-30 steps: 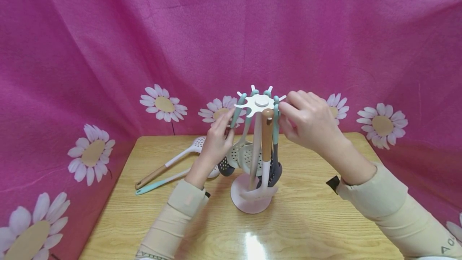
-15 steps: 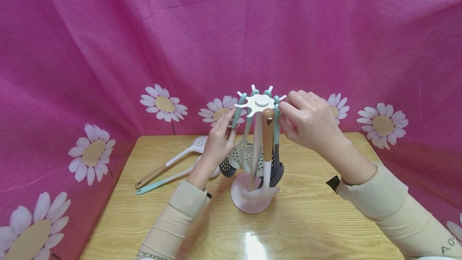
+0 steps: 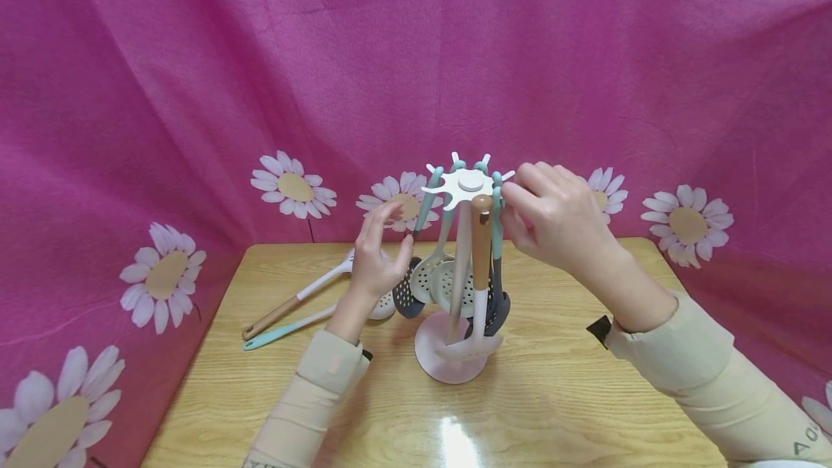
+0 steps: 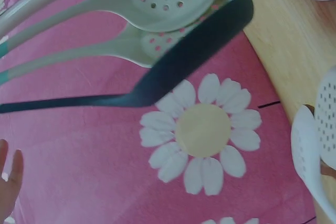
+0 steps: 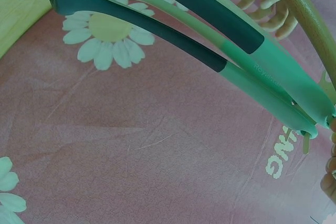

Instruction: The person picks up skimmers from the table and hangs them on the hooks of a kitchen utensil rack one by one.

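Observation:
A white utensil stand (image 3: 455,363) holds several kitchen tools hanging from its star-shaped hook top. On its left hangs a dark slotted turner (image 3: 407,295) with a mint handle, also visible as a dark blade (image 4: 194,51) in the left wrist view. My left hand (image 3: 377,258) is just left of that handle, fingers spread and holding nothing. At the right side of the top, my right hand (image 3: 552,215) pinches the upper end of a mint-handled dark utensil (image 3: 497,237); its head overlaps another dark one. A wooden-handled white turner (image 3: 481,251) hangs at the front.
Left of the stand, a white slotted utensil with a wooden handle (image 3: 279,316) and another with a mint handle (image 3: 273,338) lie on the wooden table (image 3: 552,410). Behind the stand, pale perforated spoons (image 3: 448,284) hang close together. A magenta flowered cloth (image 3: 416,56) surrounds the table.
My left hand has let go of the slotted turner's mint handle and drawn back to the left and down, fingers opening. My right hand has stayed at the same handle.

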`<state>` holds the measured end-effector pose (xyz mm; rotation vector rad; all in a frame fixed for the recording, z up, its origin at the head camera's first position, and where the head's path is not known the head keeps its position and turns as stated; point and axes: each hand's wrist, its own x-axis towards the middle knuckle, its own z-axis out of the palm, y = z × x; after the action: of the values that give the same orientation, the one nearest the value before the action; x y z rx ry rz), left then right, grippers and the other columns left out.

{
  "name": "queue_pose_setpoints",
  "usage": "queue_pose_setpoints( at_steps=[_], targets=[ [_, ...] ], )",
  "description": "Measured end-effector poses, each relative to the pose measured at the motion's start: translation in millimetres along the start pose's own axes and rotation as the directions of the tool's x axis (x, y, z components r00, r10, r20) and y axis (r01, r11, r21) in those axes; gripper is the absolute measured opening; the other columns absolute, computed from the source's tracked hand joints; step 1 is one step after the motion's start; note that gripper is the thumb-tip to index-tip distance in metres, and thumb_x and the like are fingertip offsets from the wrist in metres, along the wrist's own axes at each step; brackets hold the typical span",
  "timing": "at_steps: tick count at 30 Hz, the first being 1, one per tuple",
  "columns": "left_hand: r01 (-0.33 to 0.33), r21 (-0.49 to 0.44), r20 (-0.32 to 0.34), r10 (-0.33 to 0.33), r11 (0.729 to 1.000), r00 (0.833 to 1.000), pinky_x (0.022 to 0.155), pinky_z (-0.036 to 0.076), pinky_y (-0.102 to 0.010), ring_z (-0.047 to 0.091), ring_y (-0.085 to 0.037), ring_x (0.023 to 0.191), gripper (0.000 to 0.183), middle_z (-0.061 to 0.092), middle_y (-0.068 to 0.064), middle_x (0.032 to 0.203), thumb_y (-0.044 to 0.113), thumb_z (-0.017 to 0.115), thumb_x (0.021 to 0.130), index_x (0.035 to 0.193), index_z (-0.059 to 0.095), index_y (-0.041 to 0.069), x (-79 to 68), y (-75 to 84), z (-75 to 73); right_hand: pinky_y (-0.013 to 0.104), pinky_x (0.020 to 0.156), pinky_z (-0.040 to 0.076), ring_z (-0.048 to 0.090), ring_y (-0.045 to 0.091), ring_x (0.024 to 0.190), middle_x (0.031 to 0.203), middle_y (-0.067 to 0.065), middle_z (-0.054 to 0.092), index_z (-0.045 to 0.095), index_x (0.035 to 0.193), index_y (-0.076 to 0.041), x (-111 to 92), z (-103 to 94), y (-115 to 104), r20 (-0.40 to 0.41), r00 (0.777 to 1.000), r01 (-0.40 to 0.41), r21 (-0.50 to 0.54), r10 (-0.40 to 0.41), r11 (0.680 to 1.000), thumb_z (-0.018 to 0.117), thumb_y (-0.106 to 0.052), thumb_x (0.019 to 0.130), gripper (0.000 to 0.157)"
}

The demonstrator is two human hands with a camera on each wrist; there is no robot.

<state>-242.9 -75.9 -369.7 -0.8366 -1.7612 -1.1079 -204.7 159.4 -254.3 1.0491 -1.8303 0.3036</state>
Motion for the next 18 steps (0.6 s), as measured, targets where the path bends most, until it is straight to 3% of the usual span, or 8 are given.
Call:
queue_pose_setpoints(
  at_steps=[3,6,9,11,12,14,15,18],
  targets=[
    [0.005,0.022,-0.092,-0.003,1.0,0.996,0.078,0.048,-0.034,0.056,-0.03,0.085,0.037,0.057,-0.02,0.094,-0.005,0.059,0.071,0.107,0.053,-0.008,-5.8,-3.9,-4.9,0.032,0.047,0.028,0.039,0.023,0.054,0.063,0.007,0.042,0.048,0.066,-0.004,0,0.1,0,-0.002,1.0,-0.002,0.0,0.002,1.0,0.048,-0.003,0.073,0.007],
    [0.059,0.036,-0.179,-0.052,0.998,0.983,0.076,0.047,-0.032,0.056,-0.028,0.08,0.028,0.057,-0.019,0.086,-0.005,0.058,0.072,0.1,0.056,-0.007,-13.7,-9.4,-9.4,0.031,0.047,0.028,0.039,0.023,0.053,0.063,0.007,0.042,0.048,0.066,-0.004,0,0.4,0,-0.006,1.0,-0.001,0.0,0.001,1.0,0.048,-0.003,0.073,0.007],
    [0.153,0.031,-0.271,-0.139,0.988,0.953,0.073,0.045,-0.031,0.054,-0.029,0.076,0.021,0.057,-0.019,0.082,-0.006,0.058,0.072,0.094,0.057,-0.008,-24.9,-17.3,-13.3,0.031,0.047,0.028,0.038,0.022,0.053,0.062,0.006,0.041,0.047,0.065,-0.005,0,0.8,0,-0.011,1.0,-0.001,0.001,0.001,1.0,0.047,-0.004,0.073,0.008],
    [0.242,0.027,-0.338,-0.219,0.97,0.915,0.072,0.043,-0.033,0.053,-0.032,0.075,0.018,0.056,-0.021,0.08,-0.008,0.059,0.072,0.089,0.057,-0.009,-33.6,-23.4,-15.9,0.031,0.047,0.028,0.039,0.023,0.053,0.062,0.007,0.042,0.047,0.065,-0.005,0,0.8,0,-0.01,1.0,0.0,-0.001,0.0,1.0,0.047,-0.004,0.074,0.008],
    [0.296,0.022,-0.372,-0.268,0.955,0.889,0.071,0.042,-0.033,0.051,-0.032,0.074,0.016,0.056,-0.022,0.08,-0.008,0.059,0.072,0.088,0.057,-0.01,-38.4,-26.6,-17.4,0.031,0.047,0.028,0.039,0.023,0.053,0.063,0.007,0.042,0.048,0.066,-0.005,0,0.7,0,-0.01,1.0,-0.002,-0.002,0.002,1.0,0.047,-0.004,0.074,0.008],
    [0.421,0.009,-0.454,-0.371,0.907,0.81,0.069,0.038,-0.03,0.05,-0.03,0.072,0.013,0.055,-0.023,0.079,-0.008,0.059,0.073,0.086,0.056,-0.011,-48.1,-34.4,-20.3,0.031,0.047,0.028,0.04,0.023,0.054,0.063,0.007,0.043,0.048,0.066,-0.005,0,0.5,0,-0.008,1.0,-0.003,-0.002,0.003,1.0,0.048,-0.004,0.074,0.008],
    [0.486,-0.002,-0.496,-0.423,0.874,0.759,0.067,0.037,-0.029,0.049,-0.027,0.071,0.013,0.055,-0.022,0.078,-0.008,0.059,0.073,0.085,0.055,-0.011,-52.9,-38.6,-22.0,0.031,0.047,0.029,0.04,0.023,0.054,0.063,0.007,0.044,0.048,0.066,-0.005,0,0.4,0,-0.007,1.0,-0.004,-0.002,0.004,1.0,0.048,-0.004,0.074,0.008],
    [0.65,-0.058,-0.599,-0.547,0.758,0.585,0.065,0.035,-0.022,0.046,-0.016,0.069,0.014,0.053,-0.017,0.078,-0.007,0.057,0.073,0.085,0.053,-0.011,-66.9,-50.2,-27.7,0.032,0.046,0.029,0.04,0.023,0.053,0.063,0.007,0.044,0.048,0.066,-0.005,-1,0.5,0,-0.005,1.0,-0.005,-0.002,0.005,1.0,0.048,-0.004,0.074,0.008]
  ],
)
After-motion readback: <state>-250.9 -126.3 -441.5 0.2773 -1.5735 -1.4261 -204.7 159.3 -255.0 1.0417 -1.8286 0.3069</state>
